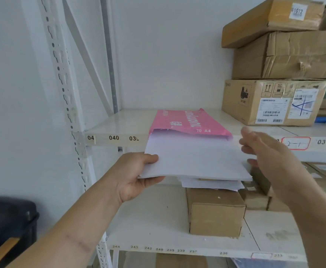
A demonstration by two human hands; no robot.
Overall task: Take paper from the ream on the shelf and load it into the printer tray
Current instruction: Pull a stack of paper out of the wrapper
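Observation:
A pink-wrapped ream [187,121] lies on the upper shelf [119,122] with its near end torn open. A stack of white paper [195,159] sticks out of that open end toward me. My left hand [137,176] grips the stack's near left corner, thumb on top and fingers beneath. At the stack's right edge my right hand [268,153] hovers with its fingers spread, blurred; I cannot tell whether it touches the paper. No printer tray is in view.
Cardboard boxes [278,70] are piled at the right of the upper shelf. On the lower shelf [158,225] a small box [214,211] carries loose sheets, with more boxes to its right. A white slotted upright [71,120] stands left; a dark object [7,225] sits lower left.

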